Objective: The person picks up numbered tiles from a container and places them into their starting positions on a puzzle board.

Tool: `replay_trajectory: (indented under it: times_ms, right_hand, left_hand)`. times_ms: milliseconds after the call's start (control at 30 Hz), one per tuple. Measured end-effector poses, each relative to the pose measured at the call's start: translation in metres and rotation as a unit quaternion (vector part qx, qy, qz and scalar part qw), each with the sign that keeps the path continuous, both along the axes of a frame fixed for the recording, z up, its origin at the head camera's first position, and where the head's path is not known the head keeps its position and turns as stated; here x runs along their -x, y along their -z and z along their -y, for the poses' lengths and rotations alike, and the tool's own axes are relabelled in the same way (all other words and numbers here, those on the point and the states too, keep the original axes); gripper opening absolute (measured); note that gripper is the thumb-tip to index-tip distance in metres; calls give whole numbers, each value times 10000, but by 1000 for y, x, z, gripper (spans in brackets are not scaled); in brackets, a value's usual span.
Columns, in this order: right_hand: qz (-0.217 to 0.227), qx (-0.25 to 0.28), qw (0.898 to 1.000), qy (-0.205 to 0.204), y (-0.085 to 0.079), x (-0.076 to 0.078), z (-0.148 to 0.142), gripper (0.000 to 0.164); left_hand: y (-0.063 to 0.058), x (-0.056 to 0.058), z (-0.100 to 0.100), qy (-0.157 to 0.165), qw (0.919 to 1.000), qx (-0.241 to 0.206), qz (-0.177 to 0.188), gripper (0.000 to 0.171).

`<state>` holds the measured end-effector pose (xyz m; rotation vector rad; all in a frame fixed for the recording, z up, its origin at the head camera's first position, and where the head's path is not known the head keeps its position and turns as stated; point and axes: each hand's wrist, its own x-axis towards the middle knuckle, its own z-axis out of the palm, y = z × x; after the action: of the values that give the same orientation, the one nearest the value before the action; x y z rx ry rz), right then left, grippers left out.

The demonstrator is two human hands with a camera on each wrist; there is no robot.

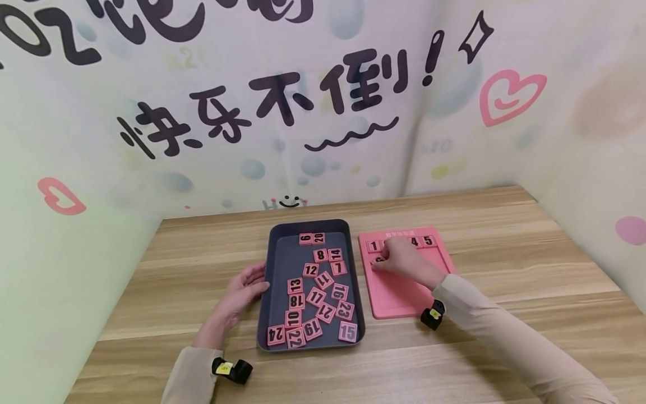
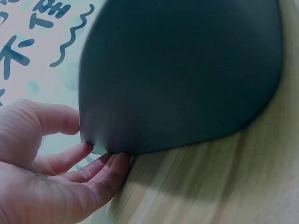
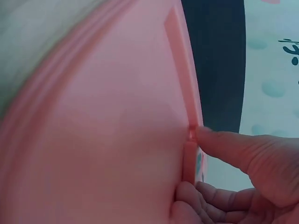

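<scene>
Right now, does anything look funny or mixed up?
Yes: the tiles in the tray look jumbled. 20 and 13 lie sideways, while 12 reads upright. On the board, 1, 4 and 5 sit neatly. I see nothing spilled or broken.

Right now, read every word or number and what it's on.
Wall:
"快乐不倒!"
Tiles in dark tray:
"20"
"8"
"14"
"7"
"12"
"11"
"13"
"16"
"18"
"17"
"21"
"23"
"10"
"19"
"24"
"22"
"15"
"6" or "9", sideways
Tiles on pink board:
"1"
"4"
"5"
Can't read:
tiles at right hand: mostly covered
board heading, wrist labels: too small
other wall lettering: cut off, faint
</scene>
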<state>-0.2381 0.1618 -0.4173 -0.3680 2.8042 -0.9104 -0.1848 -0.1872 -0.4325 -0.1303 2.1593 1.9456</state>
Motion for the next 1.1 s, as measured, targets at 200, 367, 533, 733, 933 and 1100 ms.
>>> replay_trajectory:
  times_ms: [200,367,533,733,933,1100]
  right_hand:
    - [39,-339,9988,-364,-7,3,-6,21]
    - [179,-306,9990,-283,-6,5,-9,16]
    - [82,-237,9995,-180,-1,5,-10,17]
    - [98,-324,9993,-132,0,5,-8,17]
    - [117,-357,9991,-195,-5,6,-8,20]
    - [-216,-169,9993,-264,-20,7,0,25]
  left_hand:
    - [-1,0,0,20,10000,14,-29,53]
    - [-1,0,0,13,10000,18,-27,54]
    - [-1,0,0,-10,10000,-10,-25,53]
    - [-1,-1,0,-1,10000,-42,-49,53]
    - [-1,-1,-1,-56,10000,-28,-73,53]
    - [0,0,0,-16,9999,47,-99,53]
